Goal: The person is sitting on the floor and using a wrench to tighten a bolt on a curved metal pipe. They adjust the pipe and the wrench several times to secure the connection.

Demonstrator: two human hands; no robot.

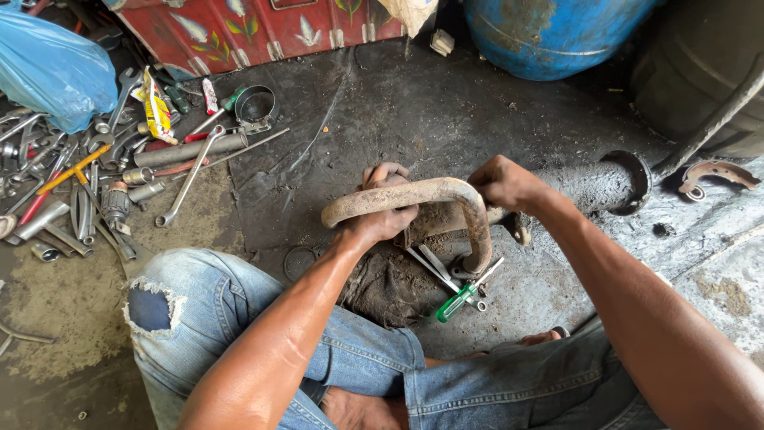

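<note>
Both hands on a rusty bent pipe (pixel 446 199)

Left hand (pixel 382 209) clenches its near end; right hand (pixel 505 183) grasps the bend, the long axis running sideways between them above a green-handled screwdriver (pixel 455 303).

Place: repair workshop | signs: scattered wrenches (pixel 189 177), grimy floor (pixel 414 111), blue drum (pixel 549 32), brake shoe (pixel 716 173)

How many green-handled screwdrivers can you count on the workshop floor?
1. The green-handled screwdriver lies on the dark floor beside the bent rusty pipe's lower end. Others may be hidden in the tool pile at left.
</note>
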